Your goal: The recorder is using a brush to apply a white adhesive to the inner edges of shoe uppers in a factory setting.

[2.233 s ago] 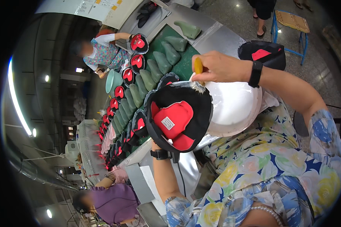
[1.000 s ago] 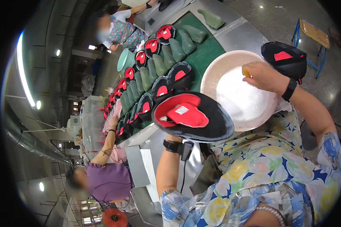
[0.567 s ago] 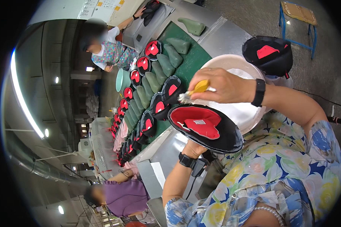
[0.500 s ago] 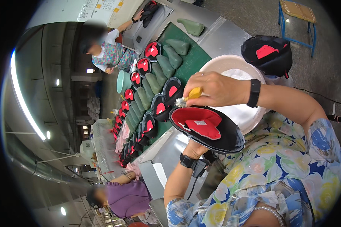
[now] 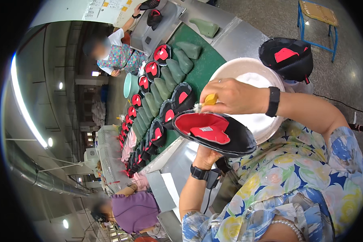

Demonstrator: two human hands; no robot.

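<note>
Pale tub [image 5: 226, 71] of white liquid [image 5: 252, 81]. Before it, tilted black shoe [image 5: 240, 138] with red lining [image 5: 212, 126], worker's left hand [image 5: 205, 156] holding it from beneath. Right hand [image 5: 234, 97] pinches brush [image 5: 210, 99], bristles [image 5: 197, 107] at shoe's rim; light, even strokes probably best.

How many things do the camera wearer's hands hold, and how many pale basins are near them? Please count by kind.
Yellow-handled brush, in the right hand: 1
Black-and-red shoe upper, in the left hand: 1
Pale basin with white contents: 1
Total: 3
</note>
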